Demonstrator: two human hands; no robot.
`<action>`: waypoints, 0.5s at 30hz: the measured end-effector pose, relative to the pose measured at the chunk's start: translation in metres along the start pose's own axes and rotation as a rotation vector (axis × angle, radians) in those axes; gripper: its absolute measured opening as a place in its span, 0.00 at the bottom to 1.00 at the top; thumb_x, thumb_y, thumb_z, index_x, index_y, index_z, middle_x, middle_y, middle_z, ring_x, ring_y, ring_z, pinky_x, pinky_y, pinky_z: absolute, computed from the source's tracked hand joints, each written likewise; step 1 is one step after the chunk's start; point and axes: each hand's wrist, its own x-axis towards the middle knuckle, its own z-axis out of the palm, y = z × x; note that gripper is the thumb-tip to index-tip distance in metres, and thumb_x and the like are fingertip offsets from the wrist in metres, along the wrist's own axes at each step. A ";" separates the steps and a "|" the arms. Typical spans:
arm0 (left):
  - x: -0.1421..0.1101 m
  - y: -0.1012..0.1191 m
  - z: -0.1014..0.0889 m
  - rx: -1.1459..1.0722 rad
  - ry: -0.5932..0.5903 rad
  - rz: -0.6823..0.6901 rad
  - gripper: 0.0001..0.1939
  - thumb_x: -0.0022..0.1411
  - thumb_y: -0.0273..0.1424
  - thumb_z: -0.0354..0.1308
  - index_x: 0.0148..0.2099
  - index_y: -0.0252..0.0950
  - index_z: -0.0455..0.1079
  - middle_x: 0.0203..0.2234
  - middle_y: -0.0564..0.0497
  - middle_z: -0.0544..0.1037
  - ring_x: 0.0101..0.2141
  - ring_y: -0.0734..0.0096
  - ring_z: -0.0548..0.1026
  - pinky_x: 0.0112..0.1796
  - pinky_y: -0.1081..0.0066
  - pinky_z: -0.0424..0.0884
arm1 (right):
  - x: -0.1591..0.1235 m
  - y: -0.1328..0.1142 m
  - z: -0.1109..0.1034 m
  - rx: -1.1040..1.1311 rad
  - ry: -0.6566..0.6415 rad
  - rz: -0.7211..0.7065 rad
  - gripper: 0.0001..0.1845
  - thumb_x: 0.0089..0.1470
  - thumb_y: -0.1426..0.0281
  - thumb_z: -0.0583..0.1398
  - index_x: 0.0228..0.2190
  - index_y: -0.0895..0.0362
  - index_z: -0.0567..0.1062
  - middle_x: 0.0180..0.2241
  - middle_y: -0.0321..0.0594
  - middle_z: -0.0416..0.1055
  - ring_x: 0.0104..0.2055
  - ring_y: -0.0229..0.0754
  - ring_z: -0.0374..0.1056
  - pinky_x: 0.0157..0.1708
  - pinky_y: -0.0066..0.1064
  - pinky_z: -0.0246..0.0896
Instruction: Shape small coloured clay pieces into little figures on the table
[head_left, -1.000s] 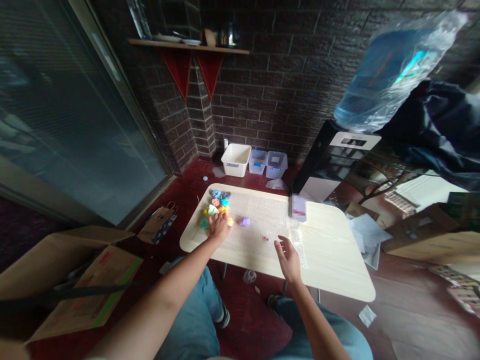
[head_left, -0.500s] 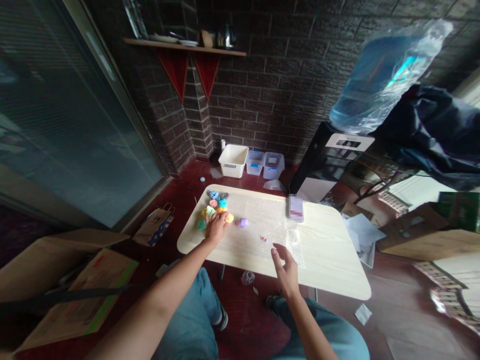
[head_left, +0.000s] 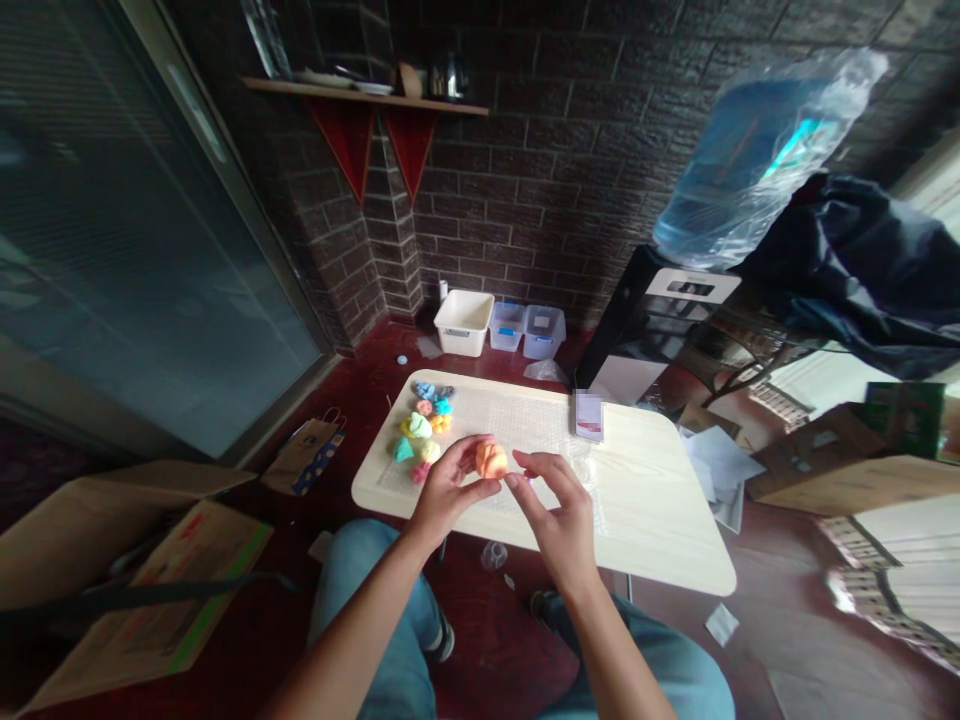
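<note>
My left hand (head_left: 452, 487) holds an orange lump (head_left: 491, 461), which looks like soft modelling clay, between thumb and fingers over the table. My right hand (head_left: 559, 505) is just to its right, thumb and index finger slightly apart and their tips close to the lump; whether they touch it I cannot tell. A small purplish bit (head_left: 528, 475) shows behind the right fingers. Left of my hands lies a cluster of coloured lumps, among them a green one (head_left: 403, 449), a pale yellow one (head_left: 429, 450), a pink one (head_left: 421, 472) and a blue one (head_left: 424, 389).
Bubble wrap (head_left: 517, 415) covers part of the pale table (head_left: 660, 500). A phone (head_left: 589, 416) with a blurred screen lies at the far edge. Beyond stand a white bin (head_left: 464, 325), clear boxes (head_left: 544, 332) and a water dispenser (head_left: 630, 320). Cardboard boxes (head_left: 202, 570) sit at left.
My left hand has moved right from the cluster and now holds the orange lump. My right hand has come up and left to it. The separate purple lump is no longer visible.
</note>
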 end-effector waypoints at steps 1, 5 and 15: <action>-0.003 0.003 0.002 0.031 0.011 0.020 0.26 0.45 0.21 0.69 0.48 0.39 0.73 0.45 0.48 0.76 0.47 0.64 0.73 0.49 0.71 0.66 | 0.000 -0.005 -0.001 -0.007 0.001 -0.011 0.10 0.54 0.64 0.63 0.40 0.51 0.78 0.34 0.39 0.73 0.37 0.43 0.69 0.39 0.36 0.65; -0.014 0.014 0.007 0.232 0.097 0.128 0.26 0.42 0.21 0.71 0.46 0.40 0.75 0.44 0.49 0.77 0.47 0.64 0.72 0.51 0.71 0.64 | -0.005 -0.017 -0.005 -0.104 -0.004 -0.058 0.10 0.55 0.63 0.63 0.39 0.49 0.78 0.34 0.39 0.73 0.39 0.46 0.68 0.40 0.39 0.63; -0.027 0.035 0.008 0.855 0.037 0.605 0.24 0.52 0.30 0.67 0.52 0.42 0.69 0.42 0.49 0.76 0.43 0.66 0.74 0.46 0.65 0.70 | -0.009 -0.040 -0.018 -0.294 -0.006 -0.220 0.10 0.56 0.69 0.62 0.42 0.52 0.75 0.34 0.39 0.71 0.38 0.45 0.65 0.39 0.39 0.58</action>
